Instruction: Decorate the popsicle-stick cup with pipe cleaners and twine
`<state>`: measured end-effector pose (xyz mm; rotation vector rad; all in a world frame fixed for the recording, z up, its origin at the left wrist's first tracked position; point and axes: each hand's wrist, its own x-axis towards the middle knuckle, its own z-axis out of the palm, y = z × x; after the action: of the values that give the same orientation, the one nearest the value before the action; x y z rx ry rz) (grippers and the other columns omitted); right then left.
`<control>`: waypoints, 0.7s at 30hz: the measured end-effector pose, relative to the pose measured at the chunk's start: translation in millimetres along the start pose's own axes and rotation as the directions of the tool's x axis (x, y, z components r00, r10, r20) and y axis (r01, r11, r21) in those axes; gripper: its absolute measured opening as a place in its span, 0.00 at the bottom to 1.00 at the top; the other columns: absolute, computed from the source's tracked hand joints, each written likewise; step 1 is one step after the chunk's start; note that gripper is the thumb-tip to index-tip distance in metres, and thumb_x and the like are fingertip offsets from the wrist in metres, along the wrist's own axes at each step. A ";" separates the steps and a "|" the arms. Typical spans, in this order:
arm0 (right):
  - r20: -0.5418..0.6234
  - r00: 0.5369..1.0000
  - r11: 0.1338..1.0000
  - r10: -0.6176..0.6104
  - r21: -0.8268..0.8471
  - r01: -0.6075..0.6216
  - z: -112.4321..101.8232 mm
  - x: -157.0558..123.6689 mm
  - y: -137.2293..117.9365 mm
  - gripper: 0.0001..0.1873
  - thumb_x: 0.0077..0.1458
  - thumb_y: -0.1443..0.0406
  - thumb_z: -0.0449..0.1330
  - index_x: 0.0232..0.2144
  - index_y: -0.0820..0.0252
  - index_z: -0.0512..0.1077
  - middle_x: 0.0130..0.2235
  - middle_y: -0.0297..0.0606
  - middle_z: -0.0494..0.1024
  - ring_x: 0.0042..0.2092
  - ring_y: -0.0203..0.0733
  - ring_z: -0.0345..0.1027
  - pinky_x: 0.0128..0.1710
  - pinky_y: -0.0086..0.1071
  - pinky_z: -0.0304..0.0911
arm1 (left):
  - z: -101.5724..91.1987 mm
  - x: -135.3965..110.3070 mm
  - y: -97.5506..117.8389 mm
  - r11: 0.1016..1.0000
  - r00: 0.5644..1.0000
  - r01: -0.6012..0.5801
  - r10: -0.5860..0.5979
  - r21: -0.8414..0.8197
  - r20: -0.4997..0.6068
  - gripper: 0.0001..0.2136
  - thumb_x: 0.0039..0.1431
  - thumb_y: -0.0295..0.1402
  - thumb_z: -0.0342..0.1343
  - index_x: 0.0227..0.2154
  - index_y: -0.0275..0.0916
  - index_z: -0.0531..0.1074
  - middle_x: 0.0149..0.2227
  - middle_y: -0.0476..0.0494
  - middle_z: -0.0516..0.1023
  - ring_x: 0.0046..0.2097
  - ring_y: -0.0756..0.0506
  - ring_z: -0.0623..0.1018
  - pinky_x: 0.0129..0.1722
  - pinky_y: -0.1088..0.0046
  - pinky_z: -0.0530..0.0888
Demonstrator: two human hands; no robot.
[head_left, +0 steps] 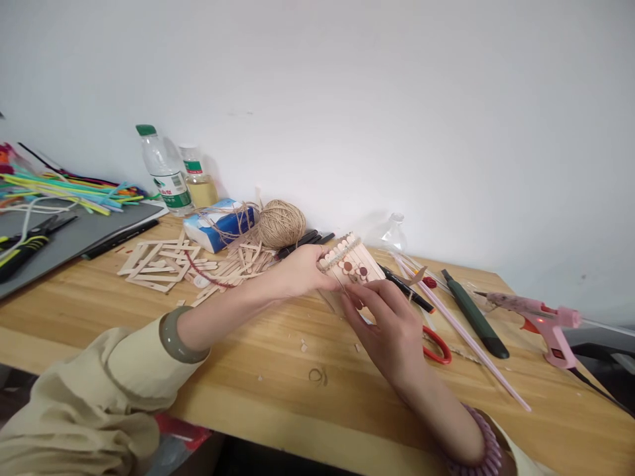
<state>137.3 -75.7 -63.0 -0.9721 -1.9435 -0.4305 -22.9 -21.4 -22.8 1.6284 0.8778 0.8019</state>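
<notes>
A small craft piece made of popsicle sticks [371, 263] is held up over the table, tilted, with a strip of twine across its top and flower shapes with brown centres on its front. My left hand [308, 270] is closed on its left side. At its lower edge, my right hand [384, 324] has thumb and forefinger pinched together near the flowers. What those fingertips hold is too small to make out. Red-handled scissors [437, 346] lie just right of my right hand.
Loose popsicle sticks [159, 264], a twine ball [282, 223] and a tissue pack [218, 226] lie at left. Behind them stand two bottles, one a green-capped bottle [166, 173]. A pink glue gun [546, 324] with a lit red light and a green-handled tool [475, 316] lie at right.
</notes>
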 end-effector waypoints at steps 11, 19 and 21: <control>0.059 0.938 0.917 0.340 0.202 -0.345 -12.2 9.2 -4.9 0.07 0.54 0.68 0.58 0.24 0.58 0.69 0.26 0.33 0.69 0.30 0.38 0.62 0.31 0.34 0.58 | 5.8 -5.2 7.1 0.999 0.993 0.022 -0.026 -0.041 -0.116 0.15 0.37 0.23 0.61 0.34 0.33 0.72 0.33 0.49 0.78 0.36 0.47 0.76 0.38 0.73 0.70; 0.080 0.877 0.839 0.474 0.260 -0.478 -10.7 10.2 1.2 0.07 0.52 0.65 0.60 0.23 0.57 0.68 0.28 0.32 0.68 0.33 0.40 0.60 0.33 0.35 0.56 | 8.4 -8.3 9.0 0.990 0.996 -0.018 0.005 -0.139 -0.094 0.20 0.37 0.23 0.63 0.38 0.31 0.72 0.40 0.41 0.79 0.41 0.43 0.76 0.44 0.68 0.70; 0.059 0.872 0.824 0.486 0.301 -0.479 -10.0 10.0 1.6 0.06 0.52 0.66 0.60 0.24 0.57 0.68 0.29 0.32 0.68 0.33 0.39 0.60 0.32 0.34 0.56 | 9.2 -9.0 9.2 0.988 0.995 -0.033 0.018 -0.154 -0.098 0.20 0.37 0.23 0.63 0.39 0.30 0.71 0.40 0.40 0.78 0.42 0.43 0.76 0.45 0.67 0.70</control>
<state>141.3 -76.3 -49.3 -1.1941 -1.6001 0.1533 -18.3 -35.1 -16.3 1.4769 0.8419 0.9499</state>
